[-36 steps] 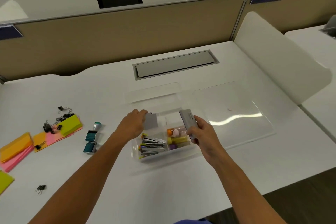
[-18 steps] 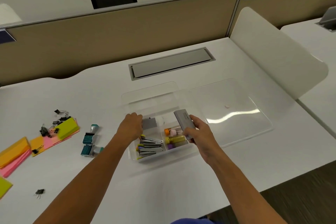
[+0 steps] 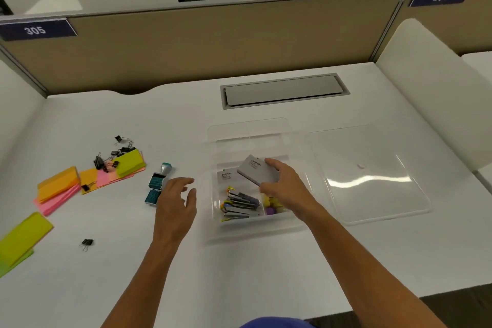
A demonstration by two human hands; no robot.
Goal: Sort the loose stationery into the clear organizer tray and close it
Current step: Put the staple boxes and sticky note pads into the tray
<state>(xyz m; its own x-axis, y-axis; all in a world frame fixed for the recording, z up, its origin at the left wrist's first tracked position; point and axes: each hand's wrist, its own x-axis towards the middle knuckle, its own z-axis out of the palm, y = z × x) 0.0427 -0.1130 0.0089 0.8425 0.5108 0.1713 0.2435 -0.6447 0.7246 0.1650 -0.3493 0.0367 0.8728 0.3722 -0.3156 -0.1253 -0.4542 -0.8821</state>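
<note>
The clear organizer tray [image 3: 249,128] sits open at mid-desk, its clear lid [image 3: 372,176] lying flat to its right. My right hand [image 3: 286,185] holds a flat grey box [image 3: 257,170] tilted over the tray's middle compartments. A second grey box [image 3: 225,176] lies inside the tray. Staplers [image 3: 241,204] fill the front left compartment and small coloured items [image 3: 271,206] the front right. My left hand [image 3: 177,201] hovers with relaxed fingers left of the tray, close to two teal stamps [image 3: 157,186], holding nothing.
Sticky note pads [image 3: 130,164] in green, orange and pink lie at the left with several black binder clips [image 3: 106,160]. One clip [image 3: 86,242] lies alone nearer the front. A grey cable hatch [image 3: 283,90] is behind the tray; a beige partition [image 3: 213,42] closes the back.
My left hand let go of its grey box, left it in the tray, and moved out leftward toward the stamps. My right hand lowered its grey box toward the tray. The camera turned left.
</note>
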